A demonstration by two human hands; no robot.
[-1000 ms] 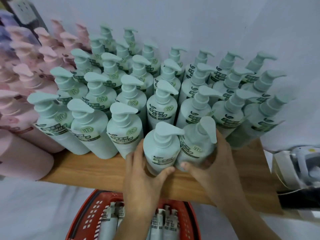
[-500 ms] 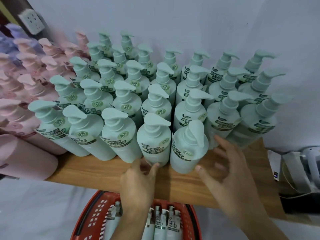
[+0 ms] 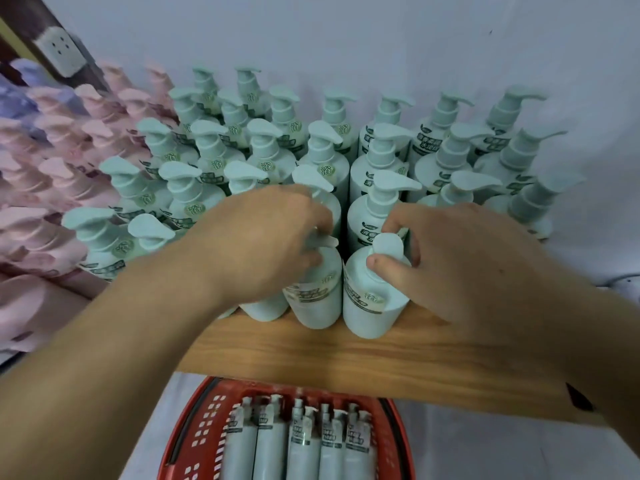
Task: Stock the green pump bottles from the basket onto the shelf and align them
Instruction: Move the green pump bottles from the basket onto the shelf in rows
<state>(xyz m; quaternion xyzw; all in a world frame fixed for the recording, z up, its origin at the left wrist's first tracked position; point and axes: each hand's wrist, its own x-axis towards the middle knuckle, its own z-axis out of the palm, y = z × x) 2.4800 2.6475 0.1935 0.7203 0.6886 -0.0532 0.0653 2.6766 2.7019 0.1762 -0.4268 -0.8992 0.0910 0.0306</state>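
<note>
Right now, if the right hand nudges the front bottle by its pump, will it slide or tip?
Probably tips before it slides: the front bottle is tall with a narrow pump, and the right hand pinches it high up. The neighbouring bottle would likely brace it leftward. Toward the shelf edge nothing would stop it.

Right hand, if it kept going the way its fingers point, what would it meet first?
Probably the pale green pump head of the front green plastic bottle, which the right hand pinches; beyond stand more bottles, though depth is unclear.

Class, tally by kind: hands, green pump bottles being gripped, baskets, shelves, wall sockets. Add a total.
Hands: 2, left hand, right hand
Green pump bottles gripped: 2
Red basket: 1
Wooden shelf: 1
Wall socket: 1
Total: 7
</note>
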